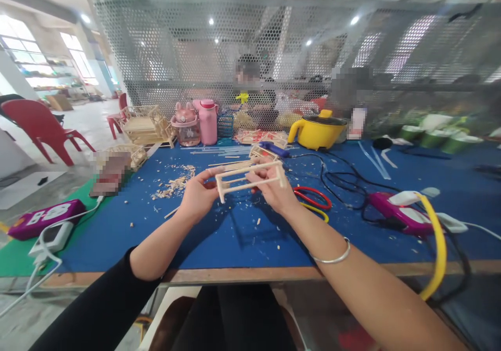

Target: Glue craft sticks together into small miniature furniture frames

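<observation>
**A light stick frame held between both hands**

We sit at the blue work table [235, 241], its surface strewn with wood shavings [174, 184]; beyond it stands a perforated metal screen [164, 53], with other people seated behind; a yellow pot [316, 130], a pink bottle [207, 121] and finished stick models [146, 124] line the far edge. Above the table's middle we hold the wooden frame [250, 178], clear of the surface; our left hand [198, 197] pinches its left end between thumb and fingers; our right hand [276, 189] grips the right end, fingers closed around the rails. We judge it very light, stiff yet brittle at the glued joints; holding it near the corners, with gentle pressure, seems safest.
</observation>
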Demonstrator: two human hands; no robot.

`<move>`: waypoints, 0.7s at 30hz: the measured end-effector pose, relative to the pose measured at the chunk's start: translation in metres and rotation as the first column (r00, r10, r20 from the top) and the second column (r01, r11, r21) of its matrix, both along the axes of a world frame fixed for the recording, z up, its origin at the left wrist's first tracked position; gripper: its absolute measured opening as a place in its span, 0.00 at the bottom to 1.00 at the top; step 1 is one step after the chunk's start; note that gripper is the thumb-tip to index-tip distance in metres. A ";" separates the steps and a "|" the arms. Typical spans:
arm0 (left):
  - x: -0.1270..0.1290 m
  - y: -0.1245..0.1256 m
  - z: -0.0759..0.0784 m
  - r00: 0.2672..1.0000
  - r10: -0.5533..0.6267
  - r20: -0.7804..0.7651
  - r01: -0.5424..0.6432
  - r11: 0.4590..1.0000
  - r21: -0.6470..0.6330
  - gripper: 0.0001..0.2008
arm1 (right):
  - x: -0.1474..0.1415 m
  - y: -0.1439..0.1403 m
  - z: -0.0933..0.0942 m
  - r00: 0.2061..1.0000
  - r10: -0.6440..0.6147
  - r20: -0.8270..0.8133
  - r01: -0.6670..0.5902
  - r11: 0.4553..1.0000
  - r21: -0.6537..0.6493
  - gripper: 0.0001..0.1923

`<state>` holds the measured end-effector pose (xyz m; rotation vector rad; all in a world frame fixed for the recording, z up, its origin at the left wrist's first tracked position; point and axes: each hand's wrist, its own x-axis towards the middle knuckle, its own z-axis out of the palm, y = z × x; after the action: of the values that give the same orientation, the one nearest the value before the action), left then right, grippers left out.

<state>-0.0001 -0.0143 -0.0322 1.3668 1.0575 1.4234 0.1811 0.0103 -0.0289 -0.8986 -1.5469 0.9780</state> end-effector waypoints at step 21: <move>0.004 0.006 -0.014 0.994 -0.047 0.094 0.047 0.999 0.001 0.24 | -0.006 -0.012 0.011 0.994 -0.104 -0.035 0.106 0.991 0.082 0.16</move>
<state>0.0037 -0.0086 -0.0467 1.3018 0.9596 1.4381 0.1754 -0.0018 -0.0182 -0.8929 -1.4882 0.8422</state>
